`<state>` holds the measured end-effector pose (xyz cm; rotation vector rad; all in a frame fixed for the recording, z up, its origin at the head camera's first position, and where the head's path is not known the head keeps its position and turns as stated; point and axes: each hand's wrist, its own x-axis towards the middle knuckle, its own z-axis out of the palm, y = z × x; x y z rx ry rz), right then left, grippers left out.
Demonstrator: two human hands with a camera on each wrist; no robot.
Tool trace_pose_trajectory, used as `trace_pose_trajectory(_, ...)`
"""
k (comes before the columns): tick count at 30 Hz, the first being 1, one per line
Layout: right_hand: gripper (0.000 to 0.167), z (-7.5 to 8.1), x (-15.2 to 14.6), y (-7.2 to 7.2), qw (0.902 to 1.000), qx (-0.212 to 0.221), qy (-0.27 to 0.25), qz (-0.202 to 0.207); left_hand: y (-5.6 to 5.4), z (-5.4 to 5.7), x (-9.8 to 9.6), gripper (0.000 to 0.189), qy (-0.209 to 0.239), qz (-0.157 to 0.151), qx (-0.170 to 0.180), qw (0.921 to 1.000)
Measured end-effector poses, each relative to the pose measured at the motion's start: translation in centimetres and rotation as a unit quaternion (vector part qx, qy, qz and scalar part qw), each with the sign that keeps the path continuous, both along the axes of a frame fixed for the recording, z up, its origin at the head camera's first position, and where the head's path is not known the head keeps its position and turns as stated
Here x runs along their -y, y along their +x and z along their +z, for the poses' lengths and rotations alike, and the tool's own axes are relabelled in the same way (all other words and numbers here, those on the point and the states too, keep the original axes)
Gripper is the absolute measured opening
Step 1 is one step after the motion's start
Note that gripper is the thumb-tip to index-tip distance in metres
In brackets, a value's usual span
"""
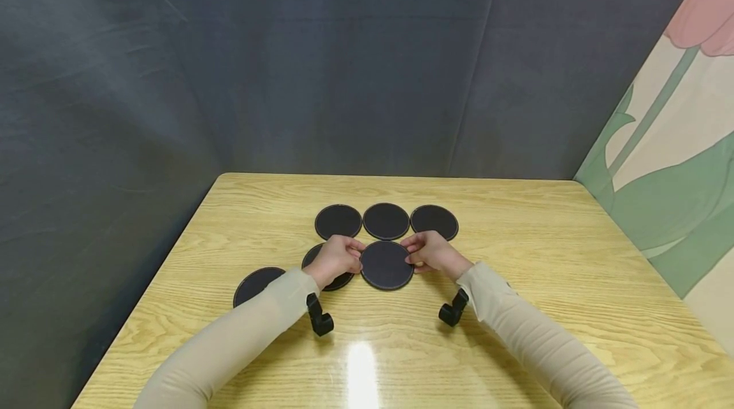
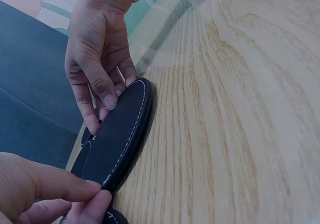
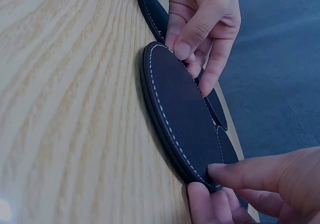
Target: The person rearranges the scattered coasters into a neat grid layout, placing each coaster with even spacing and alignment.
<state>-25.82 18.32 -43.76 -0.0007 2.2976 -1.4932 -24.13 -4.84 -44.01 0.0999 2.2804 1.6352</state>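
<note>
A round black coaster (image 1: 387, 265) with white edge stitching lies between my two hands, just in front of a row of similar coasters. At its left rim, my left hand (image 1: 339, 258) pinches the edge between thumb and fingers. Opposite, my right hand (image 1: 431, 252) pinches the right rim, the thumb on top and fingers beneath, as the right wrist view shows on the coaster (image 3: 182, 116). Under my left hand another coaster (image 1: 312, 256) is partly hidden. In the left wrist view the held coaster (image 2: 122, 129) appears slightly raised at its near edge.
Behind, a row holds a left coaster (image 1: 338, 221), a middle coaster (image 1: 387, 221) and a right coaster (image 1: 434, 221). One more coaster (image 1: 256, 283) lies at the left, partly covered by my sleeve. The wooden table (image 1: 516, 224) meets a dark curtain (image 1: 355, 78) behind.
</note>
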Motion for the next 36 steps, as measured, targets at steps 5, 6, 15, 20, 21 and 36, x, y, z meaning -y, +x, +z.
trace_pose_trajectory(5,0.036,-0.03,0.02,-0.03,1.0,0.001,0.003,-0.001,-0.03,-0.05,-0.03,0.047,0.001,0.003,-0.002,1.0)
trace_pose_trajectory(6,0.036,-0.02,0.03,-0.04,1.0,0.001,0.004,-0.001,-0.02,-0.05,-0.02,0.047,0.001,0.003,-0.001,1.0)
trace_pose_trajectory(15,0.035,0.08,0.1,-0.02,1.0,0.002,0.004,0.001,-0.07,0.0,0.11,0.047,-0.01,-0.002,-0.002,0.9999)
trace_pose_trajectory(20,0.035,0.11,0.14,0.0,1.0,0.001,0.009,0.002,-0.05,0.06,0.07,0.046,-0.014,-0.002,-0.006,0.9999)
trace_pose_trajectory(21,0.035,0.12,0.15,0.0,0.9999,0.002,0.01,0.001,-0.04,0.06,0.05,0.046,-0.013,-0.002,-0.005,0.9999)
trace_pose_trajectory(36,0.033,0.47,0.3,0.08,0.9999,0.005,0.016,0.0,-0.09,0.22,-0.09,0.045,-0.018,0.001,0.002,0.9998)
